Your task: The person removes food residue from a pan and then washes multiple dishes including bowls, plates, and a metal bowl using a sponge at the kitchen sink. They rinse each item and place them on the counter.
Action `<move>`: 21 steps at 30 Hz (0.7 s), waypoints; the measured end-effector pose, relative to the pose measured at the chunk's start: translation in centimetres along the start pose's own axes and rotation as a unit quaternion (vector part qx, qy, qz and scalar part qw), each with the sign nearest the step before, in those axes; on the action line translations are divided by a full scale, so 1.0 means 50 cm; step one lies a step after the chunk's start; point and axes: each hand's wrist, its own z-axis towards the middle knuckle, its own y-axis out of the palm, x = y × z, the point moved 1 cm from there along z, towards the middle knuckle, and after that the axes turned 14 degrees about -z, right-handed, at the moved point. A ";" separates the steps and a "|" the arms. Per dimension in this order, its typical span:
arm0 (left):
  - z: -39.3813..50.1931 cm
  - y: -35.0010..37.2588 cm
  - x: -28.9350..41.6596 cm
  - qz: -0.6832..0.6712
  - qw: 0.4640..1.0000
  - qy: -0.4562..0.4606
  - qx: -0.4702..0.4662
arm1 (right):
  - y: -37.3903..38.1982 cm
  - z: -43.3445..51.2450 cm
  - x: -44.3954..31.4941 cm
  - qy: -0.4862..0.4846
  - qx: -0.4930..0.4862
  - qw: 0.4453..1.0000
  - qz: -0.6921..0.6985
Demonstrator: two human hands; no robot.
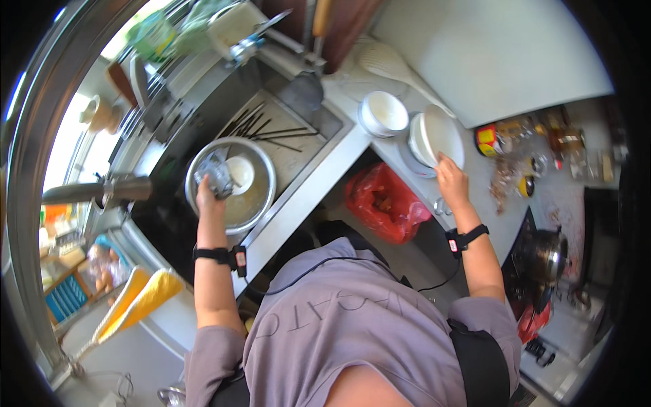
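My left hand (205, 192) is over a round metal basin (271, 191) in the sink, closed on a bluish-grey, translucent crumpled thing (213, 172), perhaps a cloth or plastic film. Inside the basin, beside that hand, a small white bowl (241, 174) sits in cloudy water. My right hand (450, 178) grips the rim of a white bowl (438, 135), which is tilted above other white dishes on the counter. To its left stand stacked white bowls (384, 113). Dark chopsticks (264, 131) lie scattered in the sink behind the basin.
The sink's metal front edge (310, 175) runs diagonally before me. A faucet (117, 189) reaches in from the left. A red plastic bag (384, 203) hangs or stands below the counter. Jars (486, 141), a white strainer ladle (384, 60) and a metal pot (541, 254) are around the right side.
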 end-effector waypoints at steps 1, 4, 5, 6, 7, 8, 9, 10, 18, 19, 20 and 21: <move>0.003 -0.013 0.003 0.010 1.000 0.021 0.010 | 0.013 -0.001 0.002 -0.016 -0.002 1.000 -0.003; 0.005 -0.055 0.016 0.031 0.998 0.062 0.007 | 0.030 0.003 0.002 -0.014 -0.018 1.000 -0.022; 0.005 -0.065 0.019 0.030 0.996 0.079 -0.011 | 0.033 0.007 -0.001 -0.021 -0.019 0.999 -0.039; 0.004 -0.078 0.022 0.019 0.997 0.068 0.017 | 0.035 0.011 -0.004 -0.025 -0.014 0.999 -0.044; 0.002 -0.088 0.024 0.009 0.997 0.066 0.032 | 0.036 0.014 -0.007 -0.027 -0.011 0.998 -0.052; -0.001 -0.097 0.025 0.006 0.996 0.077 0.035 | 0.037 0.018 -0.010 -0.035 0.004 0.997 -0.061; -0.004 -0.106 0.027 0.011 0.995 0.090 0.030 | 0.040 0.019 -0.013 -0.021 -0.021 0.998 -0.060; -0.007 -0.114 0.029 0.016 0.994 0.106 0.036 | 0.043 0.019 -0.015 -0.015 -0.037 0.997 -0.061; -0.013 -0.172 0.053 0.071 0.973 0.213 0.054 | -0.048 0.061 -0.079 -0.040 -0.107 0.983 -0.146; -0.012 -0.176 0.056 0.076 0.972 0.216 0.048 | -0.076 0.089 -0.107 -0.076 -0.060 0.993 -0.066; -0.010 -0.179 0.058 0.085 0.970 0.223 0.050 | -0.094 0.125 -0.148 -0.087 -0.045 0.995 -0.001; -0.011 -0.182 0.060 0.096 0.967 0.232 0.047 | -0.108 0.158 -0.201 -0.098 -0.027 0.992 0.068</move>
